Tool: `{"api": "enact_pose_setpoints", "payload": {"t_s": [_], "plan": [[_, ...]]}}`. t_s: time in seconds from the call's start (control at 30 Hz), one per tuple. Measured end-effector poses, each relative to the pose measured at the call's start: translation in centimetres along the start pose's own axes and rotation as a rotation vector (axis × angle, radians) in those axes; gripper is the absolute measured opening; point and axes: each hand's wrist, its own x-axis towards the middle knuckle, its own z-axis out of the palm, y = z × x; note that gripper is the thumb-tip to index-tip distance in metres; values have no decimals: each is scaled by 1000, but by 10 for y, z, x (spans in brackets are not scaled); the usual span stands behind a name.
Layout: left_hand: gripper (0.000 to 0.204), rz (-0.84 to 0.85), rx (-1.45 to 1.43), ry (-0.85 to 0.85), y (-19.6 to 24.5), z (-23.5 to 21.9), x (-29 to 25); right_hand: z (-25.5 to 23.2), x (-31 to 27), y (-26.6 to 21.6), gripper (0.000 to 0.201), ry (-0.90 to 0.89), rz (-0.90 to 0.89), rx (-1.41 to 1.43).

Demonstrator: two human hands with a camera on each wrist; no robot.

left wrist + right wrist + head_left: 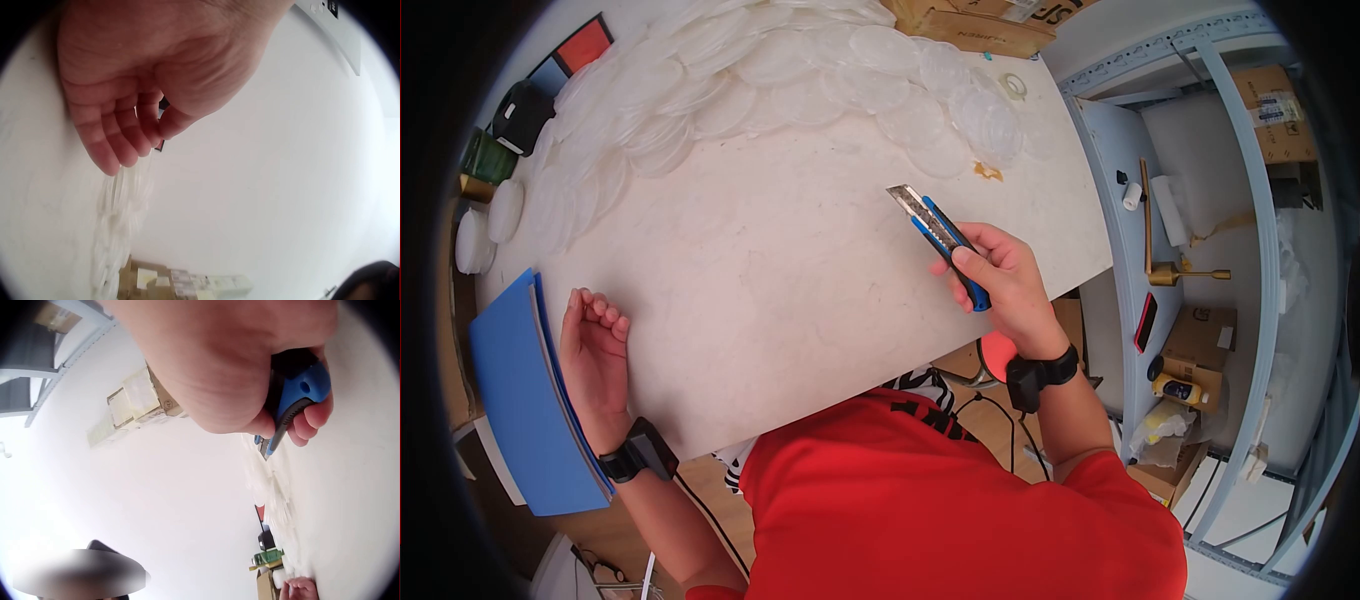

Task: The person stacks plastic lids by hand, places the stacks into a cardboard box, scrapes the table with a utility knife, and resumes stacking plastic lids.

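— Item one, utility knife: location?
— Above desk, grip of right hand closed round its handle.
— Item two, left hand?
— Loosely curled, empty, possibly touching desk, near blue folder.

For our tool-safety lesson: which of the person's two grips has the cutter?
The right grip, its thumb and fingers round the blue-and-black cutter. The left grip holds nothing; its fingers curl loosely beside the blue folder.

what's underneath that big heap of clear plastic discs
The discs rest on the white table, visible along their near edge; anything deeper beneath them is covered, so I can't tell.
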Motion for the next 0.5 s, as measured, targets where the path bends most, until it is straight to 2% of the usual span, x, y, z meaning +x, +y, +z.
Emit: {"api": "enact_pose_setpoints", "payload": {"t_s": [0.2,0.33,0.4,0.43,0.5], "plan": [[15,4,-8,1,-1,0,0,-22,-3,8,27,312,8,-285],[15,1,-3,13,-1,2,0,-28,-2,16,27,383,-11,-439],[16,2,-6,15,0,2,0,-24,-1,16,25,418,-118,-612],[16,3,-6,15,0,2,0,-23,0,16,25,418,-118,-612],[16,2,-8,8,0,2,-1,-22,2,16,24,380,-255,-745]]}}
